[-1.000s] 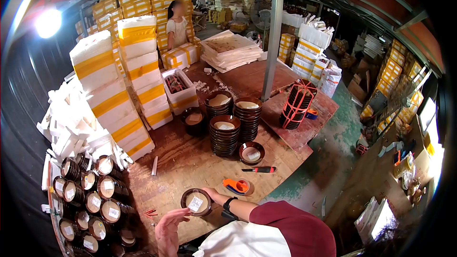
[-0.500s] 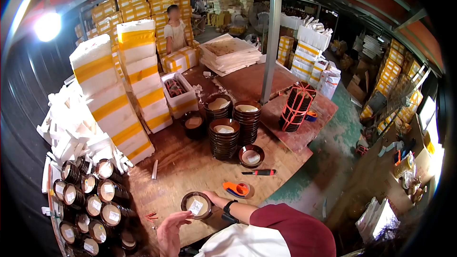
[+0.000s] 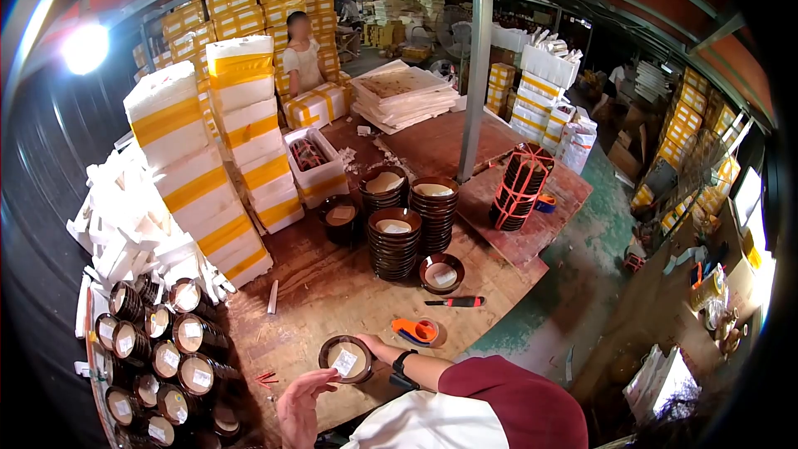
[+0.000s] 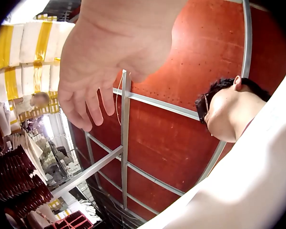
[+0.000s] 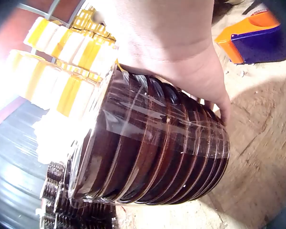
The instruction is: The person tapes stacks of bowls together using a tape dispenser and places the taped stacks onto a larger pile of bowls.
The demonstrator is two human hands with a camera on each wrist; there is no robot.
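Observation:
In the head view, a stack of brown bowls (image 3: 346,359) stands at the table's near edge, a white label in its top bowl. My right hand (image 3: 379,349) grips it from the right side. Close up in the right wrist view, clear tape runs across the nested bowls (image 5: 152,148), and the right hand (image 5: 176,57) curls over them, its fingertips partly hidden behind. My left hand (image 3: 301,407) holds nothing; its fingertips are right by the stack's left rim in the head view. The left wrist view shows that hand (image 4: 109,62) with loosely extended fingers.
An orange tape dispenser (image 3: 416,331) and a red-black utility knife (image 3: 455,302) lie beyond my right hand. Farther back stand bowl stacks (image 3: 394,245) and a bundle tied with pink cord (image 3: 521,187). More bowl stacks (image 3: 189,333) fill the left side, below foam boxes (image 3: 199,191).
My hands and the bowl stack stay nearly in place. At the far right, another person has come into view in the aisle. The person behind the table has shifted slightly.

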